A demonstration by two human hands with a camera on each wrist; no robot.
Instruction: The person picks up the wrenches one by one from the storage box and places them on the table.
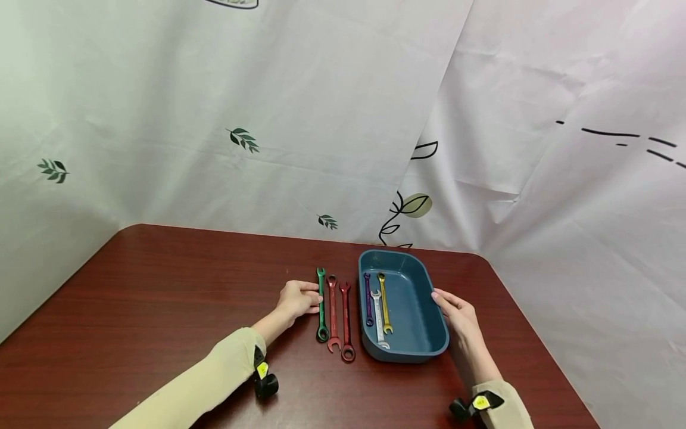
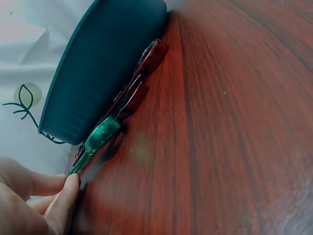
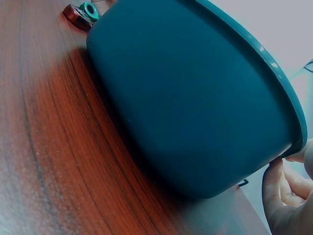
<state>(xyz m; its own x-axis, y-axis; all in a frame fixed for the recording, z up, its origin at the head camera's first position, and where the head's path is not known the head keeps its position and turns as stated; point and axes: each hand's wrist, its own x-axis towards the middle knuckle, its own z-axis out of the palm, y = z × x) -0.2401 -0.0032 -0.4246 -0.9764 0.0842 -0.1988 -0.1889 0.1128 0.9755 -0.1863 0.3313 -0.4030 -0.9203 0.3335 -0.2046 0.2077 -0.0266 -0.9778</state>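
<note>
My left hand (image 1: pixel 298 300) pinches a green combination wrench (image 1: pixel 321 310) by the middle of its shank, between thumb and fingers. In the left wrist view the ring end of the green wrench (image 2: pixel 103 133) casts a shadow on the wood. Just right of it lie two red wrenches (image 1: pixel 333 313), side by side on the table. A blue rectangular bin (image 1: pixel 402 356) stands beyond them. Inside it rest a purple wrench (image 1: pixel 368 300), a silver wrench (image 1: pixel 379 319) and a yellow wrench (image 1: pixel 384 304). My right hand (image 1: pixel 462 317) grips the bin's right rim, thumb over the edge.
The dark red-brown table (image 1: pixel 177 286) has rounded far corners. A pale cloth (image 1: pixel 321 119) with leaf prints hangs behind it and along both sides. Each sleeve carries a strapped black wrist camera (image 1: pixel 266 384).
</note>
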